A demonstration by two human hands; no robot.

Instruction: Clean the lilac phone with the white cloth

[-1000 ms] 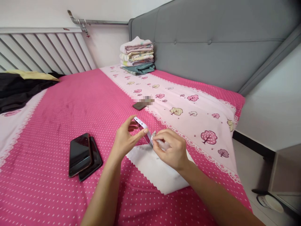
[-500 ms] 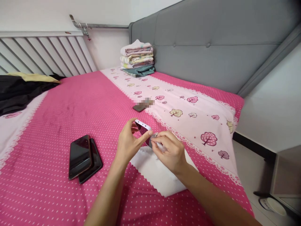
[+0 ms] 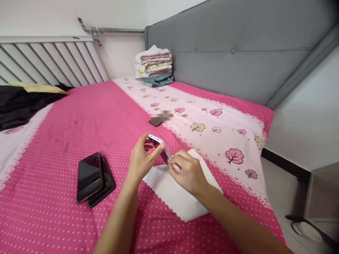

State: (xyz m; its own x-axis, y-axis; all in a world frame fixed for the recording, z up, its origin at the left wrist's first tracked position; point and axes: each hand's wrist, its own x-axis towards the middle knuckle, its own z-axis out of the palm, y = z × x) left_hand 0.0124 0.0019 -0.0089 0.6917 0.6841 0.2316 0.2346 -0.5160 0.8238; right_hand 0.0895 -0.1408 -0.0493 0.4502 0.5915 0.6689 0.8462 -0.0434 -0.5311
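Head view: left hand (image 3: 141, 160) fingers grip a white phone (image 3: 159, 148), right hand (image 3: 188, 171) fingers pinch a small wipe (image 3: 176, 165) against it.

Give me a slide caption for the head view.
Left hand holds a white phone while right hand wipes it above a white cloth.

White-edged phone (image 3: 159, 147) tilted on edge above white zigzag-edged cloth (image 3: 177, 192) on bed.
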